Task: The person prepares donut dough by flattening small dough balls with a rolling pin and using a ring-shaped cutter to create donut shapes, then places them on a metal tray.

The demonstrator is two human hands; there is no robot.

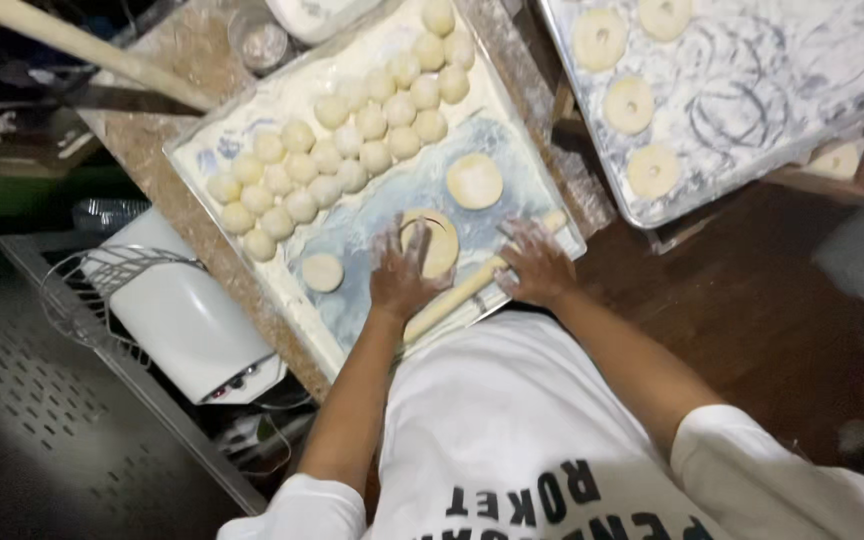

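Observation:
A floured metal tray lies on a speckled counter. Several round dough balls sit in rows across its far half. A wooden rolling pin lies at an angle along the tray's near edge. My left hand presses on the pin with fingers spread, reaching over a flattened dough disc. My right hand, dusted with flour, presses on the pin's other end. Another flat disc lies just beyond, and a smaller one lies to the left.
A second floured tray at the upper right carries ring-shaped dough pieces. A white appliance and a wire rack stand left of the counter. A glass cup and a long wooden stick lie at the far side.

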